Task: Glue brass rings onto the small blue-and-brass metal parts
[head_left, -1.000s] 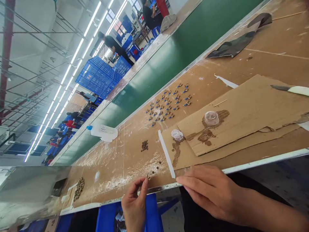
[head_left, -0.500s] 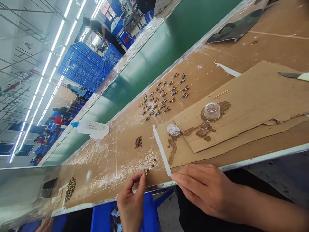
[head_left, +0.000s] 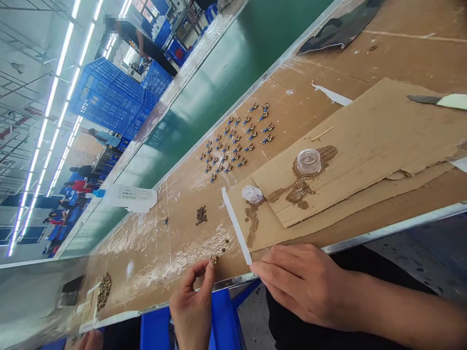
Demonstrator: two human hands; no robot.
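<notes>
My left hand (head_left: 193,299) is closed at the near table edge, thumb and forefinger pinching a small gold-coloured piece (head_left: 215,260). A few small brown rings (head_left: 224,250) lie just beyond those fingertips, with a tight cluster of similar rings (head_left: 201,215) farther in. My right hand (head_left: 302,282) is also closed, its fingertips at the near end of a white strip (head_left: 236,224); what they hold, if anything, is hidden. Several small blue-and-gold figures (head_left: 236,139) lie spread out in rows beyond. A clear round cup (head_left: 308,161) and a clear round lid-like piece (head_left: 252,194) sit on wet-stained cardboard (head_left: 350,146).
A white bottle with a blue cap (head_left: 127,198) lies at the far edge beside a green belt (head_left: 219,73). A knife (head_left: 438,99) and a toothpick (head_left: 323,133) rest on the cardboard. A pile of small pieces (head_left: 104,290) and another person's hand (head_left: 87,339) are at left.
The view has shifted slightly, so most things sit farther left. A small dark-blue piece now shows on the table left of the ring cluster. Both hands keep nearly the same pose.
</notes>
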